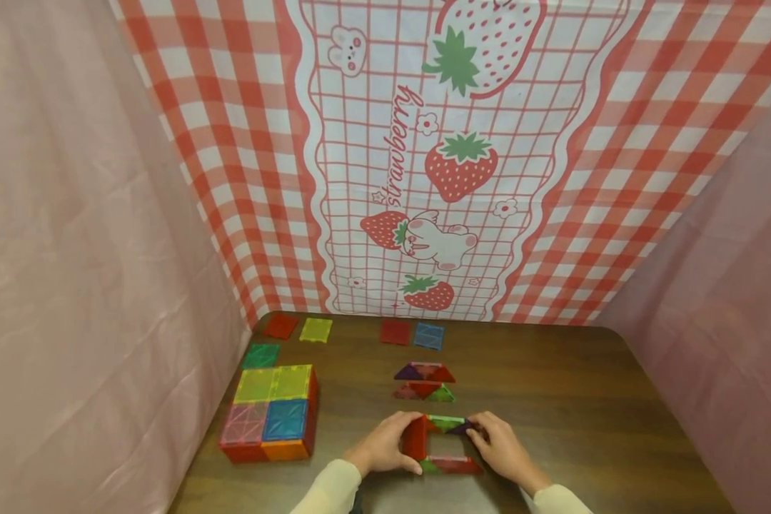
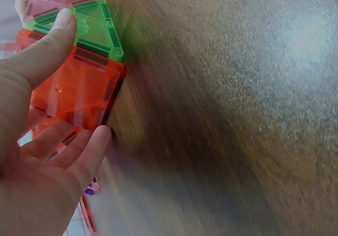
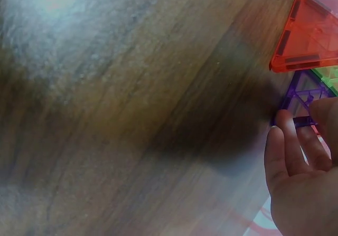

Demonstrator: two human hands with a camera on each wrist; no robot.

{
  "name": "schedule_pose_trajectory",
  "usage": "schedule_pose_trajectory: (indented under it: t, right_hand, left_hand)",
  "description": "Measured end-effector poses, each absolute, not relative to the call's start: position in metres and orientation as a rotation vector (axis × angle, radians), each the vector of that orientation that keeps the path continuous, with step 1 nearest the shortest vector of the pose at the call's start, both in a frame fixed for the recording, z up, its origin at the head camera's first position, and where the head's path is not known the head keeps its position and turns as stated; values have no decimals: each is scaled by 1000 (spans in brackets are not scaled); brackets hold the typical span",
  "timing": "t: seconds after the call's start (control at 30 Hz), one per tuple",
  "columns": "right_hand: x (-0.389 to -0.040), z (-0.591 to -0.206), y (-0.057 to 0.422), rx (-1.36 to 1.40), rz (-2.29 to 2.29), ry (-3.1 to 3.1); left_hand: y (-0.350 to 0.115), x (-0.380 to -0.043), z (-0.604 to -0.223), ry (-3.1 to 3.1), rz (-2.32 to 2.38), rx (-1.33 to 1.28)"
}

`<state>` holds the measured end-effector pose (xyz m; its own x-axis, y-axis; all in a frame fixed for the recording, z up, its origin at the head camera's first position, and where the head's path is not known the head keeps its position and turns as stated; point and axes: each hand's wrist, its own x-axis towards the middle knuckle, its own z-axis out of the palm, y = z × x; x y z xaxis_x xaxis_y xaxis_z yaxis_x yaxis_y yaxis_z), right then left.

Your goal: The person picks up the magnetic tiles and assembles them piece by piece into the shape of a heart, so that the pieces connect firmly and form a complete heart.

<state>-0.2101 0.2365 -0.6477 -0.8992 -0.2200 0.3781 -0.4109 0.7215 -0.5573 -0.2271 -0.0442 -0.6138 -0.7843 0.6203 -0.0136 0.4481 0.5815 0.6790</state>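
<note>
Two upright rows of triangular magnetic tiles stand parallel on the table, joined at their left ends by a red square tile [image 1: 414, 437]. My left hand [image 1: 385, 444] grips this left end. Its thumb presses a green triangle tile [image 2: 97, 30] of the near row, and the fingers reach round the square to the far side. At the far row's right end, my right hand [image 1: 502, 446] pinches a purple triangle tile [image 3: 302, 91] between thumb and fingertips. A red triangle tile [image 3: 309, 35] ends the near row, apart from the right hand.
Behind the hands stand two short strips of triangle tiles [image 1: 426, 373]. A tile-built block [image 1: 307, 410] sits at left, with a green tile [image 1: 260, 355] behind it. Red [image 1: 281, 326], yellow [image 1: 316, 330] and blue tiles [image 1: 428, 335] lie along the back edge, before a strawberry-print cloth [image 1: 373, 293].
</note>
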Motion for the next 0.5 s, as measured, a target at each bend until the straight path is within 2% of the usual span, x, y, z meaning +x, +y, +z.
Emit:
schedule_pose_trajectory:
  t: [0.5]
  right_hand:
    - [-211,-656,244,489,1034,-2675]
  left_hand:
    - [-42,-230,-611,2563,904,849]
